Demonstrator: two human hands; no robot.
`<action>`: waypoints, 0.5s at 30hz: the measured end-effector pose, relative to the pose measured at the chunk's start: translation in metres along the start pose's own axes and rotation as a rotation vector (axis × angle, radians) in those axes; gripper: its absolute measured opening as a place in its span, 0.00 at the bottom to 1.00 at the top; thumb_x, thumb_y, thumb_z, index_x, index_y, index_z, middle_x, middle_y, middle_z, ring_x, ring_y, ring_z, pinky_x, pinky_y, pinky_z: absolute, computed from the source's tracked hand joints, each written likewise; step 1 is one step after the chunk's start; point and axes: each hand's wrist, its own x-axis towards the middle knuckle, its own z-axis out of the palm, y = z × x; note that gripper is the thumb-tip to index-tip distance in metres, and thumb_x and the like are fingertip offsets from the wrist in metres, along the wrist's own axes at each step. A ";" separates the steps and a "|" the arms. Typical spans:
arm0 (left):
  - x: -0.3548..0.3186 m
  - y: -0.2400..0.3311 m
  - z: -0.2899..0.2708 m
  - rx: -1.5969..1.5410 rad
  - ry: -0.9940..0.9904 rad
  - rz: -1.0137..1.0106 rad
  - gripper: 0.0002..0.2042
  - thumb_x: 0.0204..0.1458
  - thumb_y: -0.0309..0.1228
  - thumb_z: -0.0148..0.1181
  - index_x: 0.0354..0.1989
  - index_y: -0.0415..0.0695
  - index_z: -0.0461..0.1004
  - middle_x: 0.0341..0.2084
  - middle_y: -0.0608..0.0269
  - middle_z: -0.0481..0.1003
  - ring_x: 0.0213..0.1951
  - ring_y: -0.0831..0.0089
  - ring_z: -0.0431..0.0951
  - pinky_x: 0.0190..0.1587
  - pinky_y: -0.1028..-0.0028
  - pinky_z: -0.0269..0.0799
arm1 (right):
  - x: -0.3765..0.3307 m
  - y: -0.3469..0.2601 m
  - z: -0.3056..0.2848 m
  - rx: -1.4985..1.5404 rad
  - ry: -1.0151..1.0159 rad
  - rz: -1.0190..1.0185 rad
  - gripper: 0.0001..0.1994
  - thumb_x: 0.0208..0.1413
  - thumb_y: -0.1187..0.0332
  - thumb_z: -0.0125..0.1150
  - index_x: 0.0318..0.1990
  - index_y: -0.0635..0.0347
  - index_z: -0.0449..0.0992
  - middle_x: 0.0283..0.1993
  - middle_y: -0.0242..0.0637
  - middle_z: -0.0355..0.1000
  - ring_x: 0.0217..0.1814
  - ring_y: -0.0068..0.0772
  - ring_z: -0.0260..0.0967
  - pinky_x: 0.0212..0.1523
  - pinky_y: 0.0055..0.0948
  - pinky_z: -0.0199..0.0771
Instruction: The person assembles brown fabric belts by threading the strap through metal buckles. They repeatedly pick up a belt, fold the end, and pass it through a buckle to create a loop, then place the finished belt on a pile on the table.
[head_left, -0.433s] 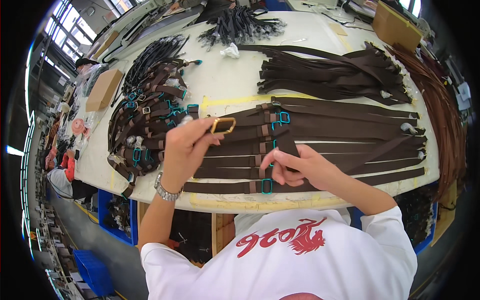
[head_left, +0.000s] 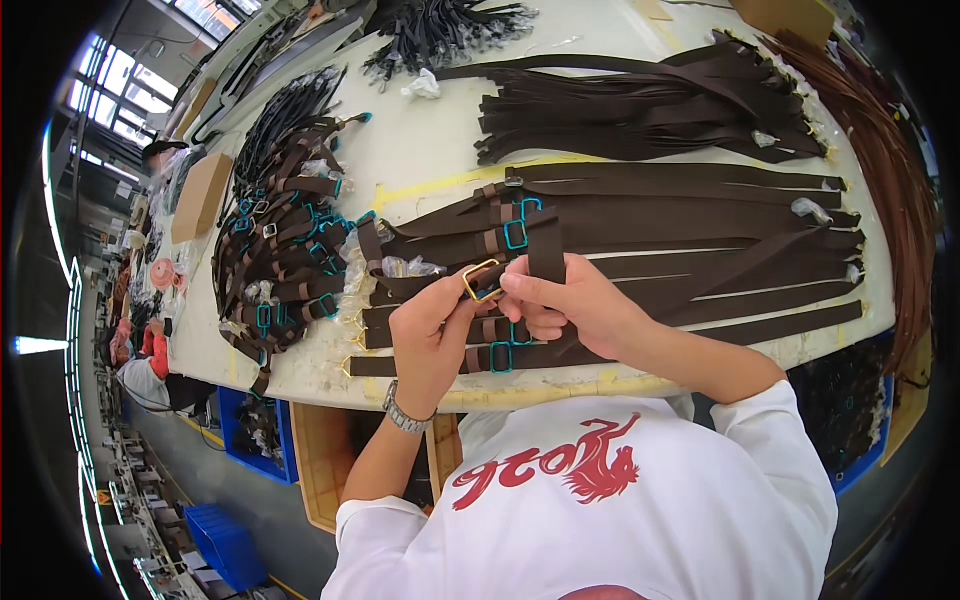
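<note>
My left hand (head_left: 432, 328) pinches a gold-coloured rectangular buckle (head_left: 466, 283) over the front of the table. Close beside it, my right hand (head_left: 590, 305) is closed on a dark brown strap (head_left: 545, 245), part of which stands up above the fingers. The right fingertips meet the buckle's right side; whether the strap passes through the frame I cannot tell. Beneath both hands lie several dark brown straps (head_left: 690, 225) in rows, with brown loops and blue-edged buckles (head_left: 515, 234) near their left part.
A heap of straps with blue-edged buckles (head_left: 320, 250) lies to the left, by a cardboard box (head_left: 202, 197). Farther back are a pile of dark straps (head_left: 640, 110) and a black bundle (head_left: 440, 35). Blue bins (head_left: 222, 545) stand below the table; a person sits at left.
The gold buckle and my left hand have moved right and down, toward my right hand. The two hands, apart before, now meet at the buckle. The view has shifted a little.
</note>
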 end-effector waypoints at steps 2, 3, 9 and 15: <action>-0.003 -0.006 0.006 0.104 -0.001 0.062 0.16 0.57 0.15 0.66 0.54 0.37 0.83 0.38 0.53 0.85 0.39 0.61 0.88 0.41 0.69 0.83 | -0.005 -0.002 -0.006 0.037 -0.008 -0.005 0.10 0.73 0.63 0.65 0.42 0.60 0.79 0.32 0.29 0.75 0.25 0.13 0.54 0.26 0.23 0.57; -0.004 -0.008 0.010 0.132 0.014 0.113 0.17 0.56 0.16 0.67 0.55 0.38 0.83 0.40 0.53 0.86 0.39 0.59 0.88 0.41 0.68 0.83 | -0.007 -0.002 -0.008 0.025 0.003 -0.014 0.10 0.73 0.63 0.65 0.41 0.59 0.78 0.32 0.28 0.75 0.25 0.13 0.54 0.26 0.23 0.56; 0.007 -0.013 0.023 0.291 0.005 0.415 0.22 0.48 0.15 0.69 0.54 0.38 0.82 0.46 0.50 0.86 0.48 0.49 0.87 0.54 0.57 0.82 | -0.020 -0.005 -0.017 -0.059 0.079 -0.056 0.07 0.68 0.67 0.67 0.39 0.58 0.76 0.29 0.25 0.70 0.25 0.12 0.54 0.26 0.21 0.53; 0.005 0.039 0.008 0.250 -0.265 0.259 0.34 0.46 0.26 0.80 0.66 0.40 0.76 0.58 0.48 0.81 0.56 0.48 0.83 0.57 0.59 0.80 | -0.034 -0.019 -0.022 -0.407 0.147 0.015 0.09 0.63 0.65 0.69 0.38 0.59 0.76 0.28 0.24 0.69 0.28 0.15 0.62 0.27 0.23 0.61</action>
